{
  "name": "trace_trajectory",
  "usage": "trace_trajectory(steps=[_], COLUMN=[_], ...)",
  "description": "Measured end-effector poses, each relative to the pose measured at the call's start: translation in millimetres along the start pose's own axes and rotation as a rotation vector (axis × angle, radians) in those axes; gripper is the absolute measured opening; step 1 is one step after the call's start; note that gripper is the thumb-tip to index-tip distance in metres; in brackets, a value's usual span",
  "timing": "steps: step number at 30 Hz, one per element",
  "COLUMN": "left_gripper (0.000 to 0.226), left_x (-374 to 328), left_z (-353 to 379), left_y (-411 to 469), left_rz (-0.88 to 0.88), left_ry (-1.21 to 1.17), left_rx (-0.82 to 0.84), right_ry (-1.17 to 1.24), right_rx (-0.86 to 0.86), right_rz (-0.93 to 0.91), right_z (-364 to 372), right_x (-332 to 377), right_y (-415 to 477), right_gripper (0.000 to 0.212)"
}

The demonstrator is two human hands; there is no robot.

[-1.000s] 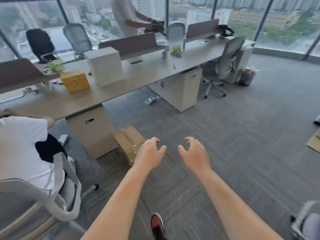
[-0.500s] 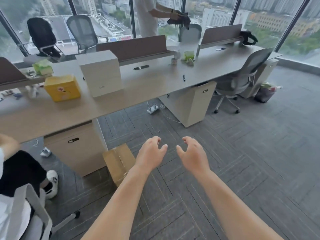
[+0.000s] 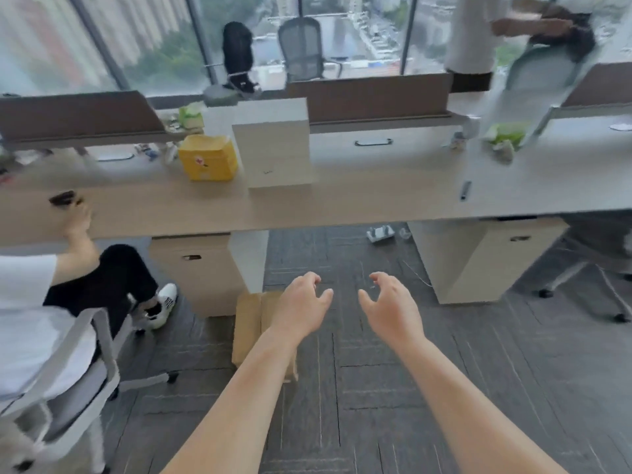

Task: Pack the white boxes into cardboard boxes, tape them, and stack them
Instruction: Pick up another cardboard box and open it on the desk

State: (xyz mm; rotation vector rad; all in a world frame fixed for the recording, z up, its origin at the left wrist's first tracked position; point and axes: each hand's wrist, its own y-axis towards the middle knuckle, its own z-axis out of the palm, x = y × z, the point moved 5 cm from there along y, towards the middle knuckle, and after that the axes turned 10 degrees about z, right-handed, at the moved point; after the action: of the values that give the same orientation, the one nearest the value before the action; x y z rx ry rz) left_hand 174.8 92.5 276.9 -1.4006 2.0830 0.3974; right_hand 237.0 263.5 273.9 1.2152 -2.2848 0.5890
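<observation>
A tall white box (image 3: 273,148) stands upright on the long wooden desk (image 3: 359,200), straight ahead of me. A cardboard box (image 3: 251,323) lies on the carpet below the desk, partly hidden behind my left forearm. My left hand (image 3: 301,307) and my right hand (image 3: 390,307) are stretched out side by side over the floor. Both have loosely curled fingers and hold nothing. They are well short of the white box.
A yellow box (image 3: 208,159) sits left of the white box. A seated person (image 3: 41,302) in an office chair is at the left. Desk pedestals (image 3: 205,271) (image 3: 478,261) flank a gap under the desk. Another person (image 3: 478,35) stands behind the desk.
The view has swung left and closer to the desk, so the white box now sits straight ahead. My hands keep the same empty, loosely curled pose.
</observation>
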Motion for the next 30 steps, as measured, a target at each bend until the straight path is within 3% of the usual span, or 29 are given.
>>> trace_trajectory(steps=[11,17,30], left_gripper=[0.046,0.047,0.043], left_x=[109,166,225], left_z=[-39,-49,28], left_y=[54,82,118], left_rz=[-0.440,-0.610,-1.019], left_ry=[-0.115,-0.190,-0.389], left_rx=[-0.340,-0.463,-0.656], right_ry=[-0.118,-0.216,-0.394], right_rx=[0.341,0.481,0.773], right_rz=[-0.414,-0.550,-0.745], right_z=[112,180,303], right_x=[127,180,180], right_y=[131,176,250], right_gripper=[0.048,0.049,0.049])
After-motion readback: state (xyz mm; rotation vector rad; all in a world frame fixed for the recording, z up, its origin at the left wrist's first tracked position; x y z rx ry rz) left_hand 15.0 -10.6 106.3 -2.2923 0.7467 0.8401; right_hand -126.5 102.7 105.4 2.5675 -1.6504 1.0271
